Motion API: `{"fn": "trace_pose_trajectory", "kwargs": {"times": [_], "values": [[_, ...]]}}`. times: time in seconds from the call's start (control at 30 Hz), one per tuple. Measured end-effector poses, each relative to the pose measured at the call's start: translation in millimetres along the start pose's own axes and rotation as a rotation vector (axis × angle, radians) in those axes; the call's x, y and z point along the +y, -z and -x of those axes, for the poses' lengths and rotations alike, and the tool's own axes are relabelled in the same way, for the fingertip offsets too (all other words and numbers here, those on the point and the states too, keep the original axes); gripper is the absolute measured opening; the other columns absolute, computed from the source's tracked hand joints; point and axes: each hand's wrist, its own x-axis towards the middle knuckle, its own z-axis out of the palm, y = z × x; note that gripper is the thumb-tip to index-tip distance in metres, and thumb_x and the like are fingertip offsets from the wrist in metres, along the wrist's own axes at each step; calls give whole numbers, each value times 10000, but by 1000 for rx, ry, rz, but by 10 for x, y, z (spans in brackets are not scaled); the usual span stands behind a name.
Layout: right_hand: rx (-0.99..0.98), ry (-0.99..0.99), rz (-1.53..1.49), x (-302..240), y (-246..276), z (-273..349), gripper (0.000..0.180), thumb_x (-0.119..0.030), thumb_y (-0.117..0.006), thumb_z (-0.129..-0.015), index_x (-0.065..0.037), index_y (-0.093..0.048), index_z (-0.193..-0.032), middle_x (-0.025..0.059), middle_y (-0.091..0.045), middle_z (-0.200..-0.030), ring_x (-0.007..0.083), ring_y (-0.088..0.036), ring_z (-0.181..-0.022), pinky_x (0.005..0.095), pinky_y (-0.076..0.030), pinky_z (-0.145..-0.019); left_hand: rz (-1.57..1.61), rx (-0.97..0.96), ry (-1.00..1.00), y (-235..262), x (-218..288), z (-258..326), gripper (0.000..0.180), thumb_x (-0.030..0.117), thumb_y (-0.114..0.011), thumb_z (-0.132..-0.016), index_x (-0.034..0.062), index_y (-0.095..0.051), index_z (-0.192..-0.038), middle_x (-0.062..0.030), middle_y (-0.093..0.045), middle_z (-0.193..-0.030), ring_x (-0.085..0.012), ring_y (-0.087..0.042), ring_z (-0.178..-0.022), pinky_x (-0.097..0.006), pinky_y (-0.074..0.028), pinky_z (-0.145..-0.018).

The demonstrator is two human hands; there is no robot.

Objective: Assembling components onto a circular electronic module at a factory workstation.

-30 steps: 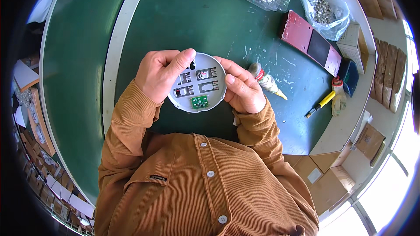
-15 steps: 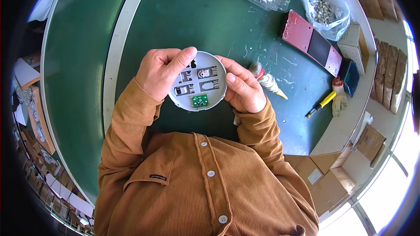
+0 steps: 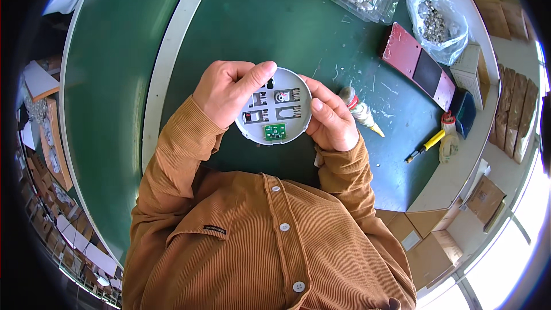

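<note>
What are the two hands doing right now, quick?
Left hand: closed on the round grey plastic base, thumb across its upper face.
Right hand: fingers closed on the same base's right edge.

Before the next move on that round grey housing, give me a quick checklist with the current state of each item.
1. Round grey housing held in both hands: ok, left hand and right hand grip opposite edges.
2. Open side faces the camera: ok.
3. Small green circuit board sits at the near rim: ok.
4. Board fully seated: cannot tell.
5. Left thumb clear of the inner parts: not ok, it lies over the upper rim.
6. Yellow-handled screwdriver within reach: ok, on the green table to the right.
</note>
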Motion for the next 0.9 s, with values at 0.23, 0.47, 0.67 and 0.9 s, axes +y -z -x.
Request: {"fn": "trace_pose_trajectory", "kwargs": {"times": [0.23, 0.47, 0.67, 0.9], "values": [[-11, 7, -3, 14, 17, -3, 497, -100, -442, -1094, 81, -342, -1546, 233, -579, -1393, 267, -655, -1166, 349, -561, -999, 2, -4, 5, 6, -1, -4, 547, 407, -687, -998, 17, -581, -630, 37, -447, -576, -68, -372, -562, -242, -334, -516], [-11, 10, 26, 24, 51, -8, 535, -125, -438, -1078, 110, -308, -1541, 306, -539, -1422, 365, -633, -1238, 439, -552, -1035, -5, -6, -4, 8, -11, -16, 551, 412, -687, -998, 19, -579, -628, 38, -443, -574, -70, -370, -559, -243, -332, -516], [-11, 16, 5, 9, 3, -4, 498, -102, -448, -1093, 74, -347, -1548, 231, -576, -1403, 273, -652, -1175, 355, -559, -1006, 0, -3, -12, 6, -33, -14, 551, 409, -684, -1001, 25, -569, -624, 39, -437, -574, -74, -365, -559, -245, -328, -516], [-22, 14, 4, 19, 17, 1, 503, -100, -447, -1092, 71, -342, -1553, 236, -566, -1421, 279, -646, -1195, 359, -556, -1012, 1, -9, -10, 7, -24, -7, 545, 398, -686, -1002, 25, -569, -622, 39, -437, -577, -74, -367, -561, -244, -328, -517]]}}
